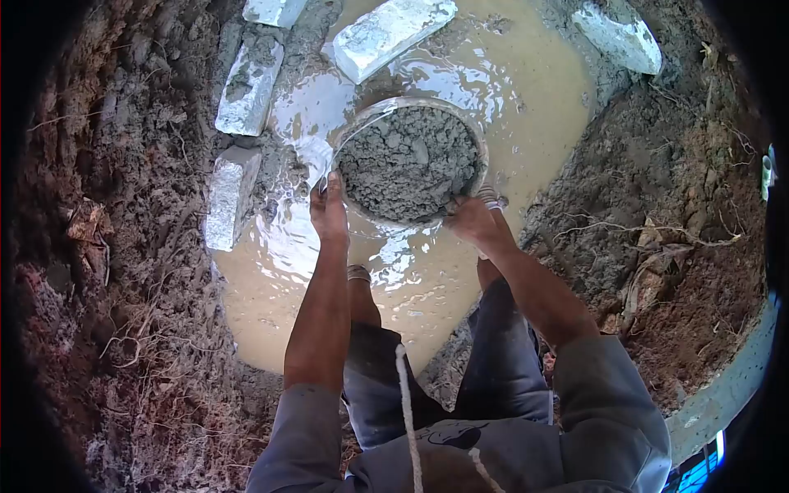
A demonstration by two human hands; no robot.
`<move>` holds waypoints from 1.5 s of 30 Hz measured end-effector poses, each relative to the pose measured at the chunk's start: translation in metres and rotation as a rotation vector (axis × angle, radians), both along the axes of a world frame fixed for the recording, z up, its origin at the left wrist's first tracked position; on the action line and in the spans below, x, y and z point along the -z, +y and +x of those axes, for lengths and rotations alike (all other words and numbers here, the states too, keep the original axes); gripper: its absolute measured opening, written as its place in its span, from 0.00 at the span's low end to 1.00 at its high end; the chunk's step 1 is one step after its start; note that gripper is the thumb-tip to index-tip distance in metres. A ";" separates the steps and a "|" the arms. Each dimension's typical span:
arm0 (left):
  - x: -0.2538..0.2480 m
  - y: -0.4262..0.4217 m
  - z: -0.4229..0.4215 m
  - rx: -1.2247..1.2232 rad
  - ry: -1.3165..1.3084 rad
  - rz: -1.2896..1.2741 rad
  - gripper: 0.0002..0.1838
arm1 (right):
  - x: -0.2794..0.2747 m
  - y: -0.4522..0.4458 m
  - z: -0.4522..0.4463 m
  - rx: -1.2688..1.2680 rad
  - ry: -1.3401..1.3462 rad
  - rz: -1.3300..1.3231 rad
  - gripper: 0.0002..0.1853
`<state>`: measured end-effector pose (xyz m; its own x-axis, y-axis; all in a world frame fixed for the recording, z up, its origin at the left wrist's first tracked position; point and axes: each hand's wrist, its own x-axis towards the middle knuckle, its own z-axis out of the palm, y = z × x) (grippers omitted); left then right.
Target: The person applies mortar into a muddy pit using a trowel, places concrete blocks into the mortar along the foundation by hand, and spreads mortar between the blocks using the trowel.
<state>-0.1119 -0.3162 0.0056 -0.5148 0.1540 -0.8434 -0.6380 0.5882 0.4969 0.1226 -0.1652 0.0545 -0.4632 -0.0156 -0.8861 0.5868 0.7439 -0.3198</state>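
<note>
Where the right grip (472, 222) rests: curled at the tub's (484, 154) near-right rim; whether it pinches, I cannot tell.
Left grip (329, 214): slightly farther forward, pinching the left rim.
Tub: ahead, between both, round, without long axis, mud-filled, in the puddle (546, 90).
Blocks (394, 33): beyond, apart.

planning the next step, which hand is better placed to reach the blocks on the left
Likely left: the left hand, at the left of the basin, is nearer those blocks than the right hand.
</note>
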 end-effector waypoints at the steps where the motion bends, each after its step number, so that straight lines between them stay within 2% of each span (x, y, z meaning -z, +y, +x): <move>1: 0.004 0.002 0.000 -0.003 0.024 -0.027 0.32 | 0.003 -0.004 -0.001 0.082 0.002 -0.001 0.20; 2: 0.005 0.007 0.000 -0.009 0.049 -0.052 0.32 | 0.005 -0.007 -0.004 0.164 0.006 -0.002 0.20; 3: 0.003 0.013 0.001 -0.023 0.076 -0.076 0.32 | 0.007 -0.010 -0.005 0.393 -0.039 0.026 0.20; 4: -0.001 0.018 0.004 0.054 0.164 -0.120 0.41 | 0.007 -0.012 -0.003 0.618 -0.084 0.051 0.21; 7: -0.034 0.034 0.013 0.625 0.777 -0.399 0.47 | -0.014 -0.022 -0.004 0.835 0.037 0.155 0.22; 9: -0.053 0.056 0.035 0.514 0.836 -0.031 0.46 | -0.030 -0.028 -0.005 0.882 0.012 0.109 0.25; 11: -0.055 0.064 0.059 0.686 0.846 0.035 0.43 | -0.034 -0.036 -0.004 0.913 0.018 0.084 0.26; 14: -0.020 0.065 0.076 0.531 0.932 -0.044 0.37 | -0.020 -0.052 -0.002 0.929 0.123 0.104 0.23; 17: -0.010 0.064 0.070 0.532 0.914 -0.049 0.37 | -0.020 -0.029 -0.035 0.845 0.024 0.035 0.23; 21: -0.022 0.082 0.074 0.529 0.899 -0.183 0.38 | -0.015 -0.036 -0.021 0.880 0.202 0.077 0.22; 26: -0.058 0.079 0.087 0.533 0.842 -0.047 0.40 | -0.023 -0.040 0.009 0.928 0.210 -0.055 0.22; 29: -0.091 0.085 0.103 0.520 0.735 0.029 0.41 | -0.059 -0.031 0.019 0.946 0.220 -0.111 0.19; 31: -0.114 0.098 0.116 0.671 0.757 -0.006 0.41 | -0.080 -0.027 0.040 1.103 0.309 -0.129 0.17; 33: -0.138 0.120 0.131 0.849 0.775 0.045 0.40 | -0.098 -0.021 0.063 1.218 0.371 -0.129 0.15; 36: -0.149 0.171 0.172 0.963 0.732 0.190 0.37 | -0.118 -0.009 0.098 1.462 0.438 -0.048 0.13; 39: -0.129 0.232 0.218 1.023 0.650 0.376 0.34 | -0.086 0.007 0.136 1.711 0.481 0.222 0.10; 41: -0.101 0.278 0.255 1.016 0.524 0.440 0.33 | -0.069 0.031 0.169 1.863 0.299 0.112 0.13; 45: -0.009 0.381 0.331 0.758 0.051 0.678 0.34 | -0.046 0.128 0.204 1.759 0.152 0.603 0.17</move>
<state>0.2192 0.0646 0.0150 -0.1160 0.8921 -0.4367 -0.1834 0.4129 0.8921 0.3267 -0.0376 0.1009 0.3371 0.7684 -0.5440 0.7061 -0.5885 -0.3938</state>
